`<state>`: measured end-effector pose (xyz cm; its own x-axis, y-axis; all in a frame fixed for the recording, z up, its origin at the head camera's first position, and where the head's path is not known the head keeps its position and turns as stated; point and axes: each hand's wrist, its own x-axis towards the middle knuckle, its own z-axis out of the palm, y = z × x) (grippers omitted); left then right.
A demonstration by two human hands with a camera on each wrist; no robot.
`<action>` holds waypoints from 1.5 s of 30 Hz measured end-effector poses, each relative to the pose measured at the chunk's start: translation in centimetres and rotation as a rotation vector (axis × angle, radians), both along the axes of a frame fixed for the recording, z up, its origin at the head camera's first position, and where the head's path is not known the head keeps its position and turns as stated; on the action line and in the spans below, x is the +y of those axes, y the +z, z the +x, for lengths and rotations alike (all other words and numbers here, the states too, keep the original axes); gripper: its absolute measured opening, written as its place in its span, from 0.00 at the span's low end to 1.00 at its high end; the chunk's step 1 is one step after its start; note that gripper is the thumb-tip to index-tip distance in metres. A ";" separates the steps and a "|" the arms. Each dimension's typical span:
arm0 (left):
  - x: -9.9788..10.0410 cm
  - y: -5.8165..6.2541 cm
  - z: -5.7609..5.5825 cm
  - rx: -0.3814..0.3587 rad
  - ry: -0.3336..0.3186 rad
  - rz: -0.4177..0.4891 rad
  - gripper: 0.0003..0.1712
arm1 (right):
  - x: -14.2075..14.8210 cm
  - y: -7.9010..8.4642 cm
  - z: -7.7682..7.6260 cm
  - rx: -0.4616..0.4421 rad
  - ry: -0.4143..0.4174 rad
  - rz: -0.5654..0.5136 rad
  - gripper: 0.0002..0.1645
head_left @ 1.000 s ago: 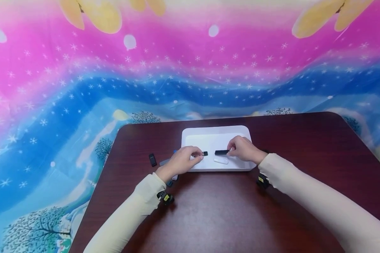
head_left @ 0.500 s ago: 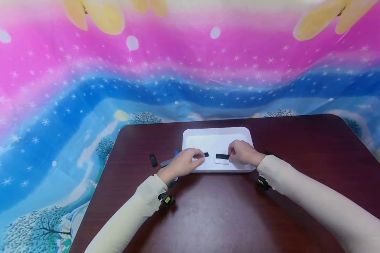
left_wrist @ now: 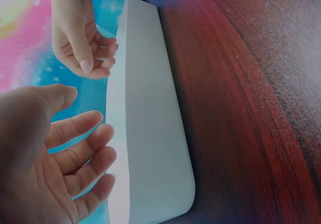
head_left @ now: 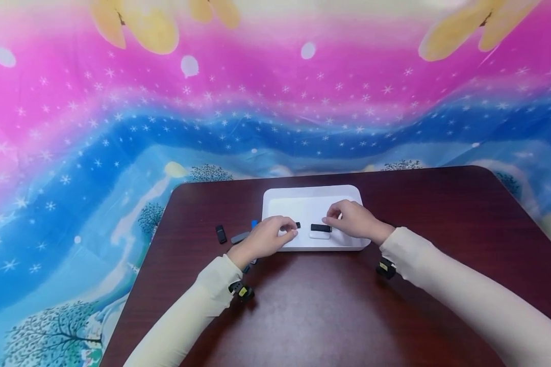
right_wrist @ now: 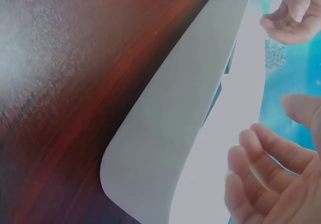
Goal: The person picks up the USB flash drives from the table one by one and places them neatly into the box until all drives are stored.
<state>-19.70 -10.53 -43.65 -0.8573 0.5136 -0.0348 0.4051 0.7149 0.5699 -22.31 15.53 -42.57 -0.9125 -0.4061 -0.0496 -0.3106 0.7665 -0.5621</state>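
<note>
My left hand [head_left: 269,236] hovers over the left part of a white tray [head_left: 298,191], thumb and fingers apart with nothing between them. Just beyond its fingertips lies a small black piece [head_left: 298,225], partly hidden by the hand. Over the right side of the tray is my right hand [head_left: 351,219], its fingers loosely bent and, in the right wrist view, holding nothing. Near its fingertips a black stick like a USB flash drive [head_left: 321,228] rests in the tray, alongside a white stick [head_left: 319,236].
Left of the tray, on the dark wooden table [head_left: 330,306], lie a black USB-like stick [head_left: 221,234], a grey stick [head_left: 240,237] and a blue piece [head_left: 254,224]. More small pieces are partly hidden under the left wrist. A patterned cloth [head_left: 275,102] hangs behind the table.
The right hand has let go of the black stick, which now lies beside the white one. The left hand's fingers have parted from the small black piece, now in the tray.
</note>
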 end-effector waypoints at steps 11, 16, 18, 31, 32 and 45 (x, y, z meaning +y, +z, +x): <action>-1.4 1.1 0.3 0.033 0.033 0.088 0.16 | -0.2 0.7 1.0 0.052 -0.014 -0.052 0.10; -2.5 1.6 0.4 0.026 0.064 0.103 0.17 | -0.7 1.0 1.3 0.049 -0.007 -0.059 0.10; -3.0 1.8 0.4 0.016 0.079 0.107 0.17 | -0.9 1.1 1.5 0.039 -0.005 -0.061 0.10; -6.6 2.0 0.4 0.012 0.168 0.139 0.18 | -1.5 1.2 2.3 0.031 0.041 -0.077 0.08; -6.9 2.0 0.3 0.010 0.177 0.147 0.18 | -1.5 1.1 2.3 0.030 0.048 -0.079 0.08; -11.7 0.9 -0.1 -0.007 0.314 0.181 0.17 | -2.4 1.4 2.4 0.019 0.059 -0.065 0.09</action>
